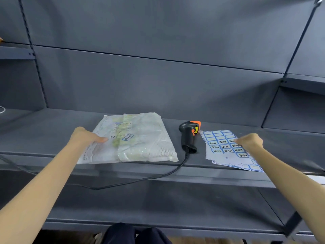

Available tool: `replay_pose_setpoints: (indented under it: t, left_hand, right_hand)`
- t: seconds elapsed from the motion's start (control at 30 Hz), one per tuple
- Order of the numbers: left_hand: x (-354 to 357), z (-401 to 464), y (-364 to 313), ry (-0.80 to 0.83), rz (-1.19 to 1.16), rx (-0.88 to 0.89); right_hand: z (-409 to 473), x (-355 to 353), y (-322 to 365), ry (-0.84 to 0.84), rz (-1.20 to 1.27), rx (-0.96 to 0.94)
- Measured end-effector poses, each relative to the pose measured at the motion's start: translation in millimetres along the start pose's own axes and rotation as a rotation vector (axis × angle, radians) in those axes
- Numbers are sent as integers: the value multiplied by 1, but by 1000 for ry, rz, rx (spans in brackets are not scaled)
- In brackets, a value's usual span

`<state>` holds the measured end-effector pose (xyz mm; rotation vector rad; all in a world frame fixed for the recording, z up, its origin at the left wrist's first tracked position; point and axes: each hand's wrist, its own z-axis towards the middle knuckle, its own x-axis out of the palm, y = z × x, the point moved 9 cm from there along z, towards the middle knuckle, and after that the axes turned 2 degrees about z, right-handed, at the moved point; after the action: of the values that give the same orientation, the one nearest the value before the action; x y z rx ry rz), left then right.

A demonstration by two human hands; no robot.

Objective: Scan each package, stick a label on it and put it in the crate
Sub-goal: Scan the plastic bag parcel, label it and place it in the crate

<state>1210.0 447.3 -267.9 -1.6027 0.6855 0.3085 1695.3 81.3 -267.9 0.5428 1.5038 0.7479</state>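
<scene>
Package (133,138) lies flat on shelf (52,131), ctr frame, one blue label (127,137) already stuck on top. I see left hand (84,136) at its 9 o'clock edge, fingers straight, pressing down. Scanner (189,136) at pkg's 3 o'clock, just beside, cable off front edge. Right hand (249,142) curled, fingertips pinching at label sheet (226,148), further toward 3.

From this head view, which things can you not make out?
- The crate: not in view at all.
- Printing on the package and on its blue-edged label: too small and blurred.
- Fingers of the right hand on the label sheets: hidden behind the knuckles.
- Scanner cable end: lost below the shelf edge.
</scene>
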Motion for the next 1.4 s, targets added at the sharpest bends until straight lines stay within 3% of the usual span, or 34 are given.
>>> replay_pose_setpoints:
  t: [0.13, 0.4, 0.57, 0.73, 1.03, 1.23, 1.4]
  left_hand:
    - [0, 2, -1, 26, 7, -56]
    - [15, 3, 2, 277, -33, -121]
    - [20, 4, -6, 308, -103, -50]
    - [13, 8, -5, 218, -165, 27]
    - [-9, -28, -25, 68, -579, 240]
    - [-15, -54, -49, 77, -710, 367]
    - [6, -78, -72, 137, -747, 458]
  right_hand:
    - [1, 9, 0, -37, -65, -38]
    - [-6, 20, 0, -27, -287, -46]
    - [-12, 28, 27, -47, -221, -110]
    - [-30, 38, 75, -42, -174, -328]
    - [-83, 62, 155, 79, -138, -703]
    - [-94, 47, 173, 27, -274, -832]
    - [-76, 3, 148, -50, -349, -793]
